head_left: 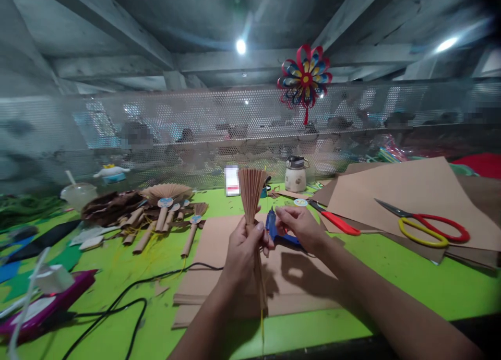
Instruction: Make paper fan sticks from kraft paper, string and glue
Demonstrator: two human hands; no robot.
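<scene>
My left hand (245,245) is wrapped round the narrow part of a pleated brown paper fan (251,190), which stands upright with its folds slightly spread at the top. A thin yellow string (262,323) hangs below it. Close by on the right is my right hand (299,225), its thumb and fingers curled together in a pinch; whatever they may hold is too small to make out. A blue glue gun (284,239) lies just behind and beneath these fingers, nozzle pointing up and away. Under both hands are stacked sheets of brown paper (219,235).
Several finished paper fans (166,193) with rolled handles lie at left. A black cable (129,283) runs from a purple power strip (50,308). At right are scissors (426,229), a red-handled cutter (338,220) and large brown sheets (415,193). A bottle (295,175) stands behind.
</scene>
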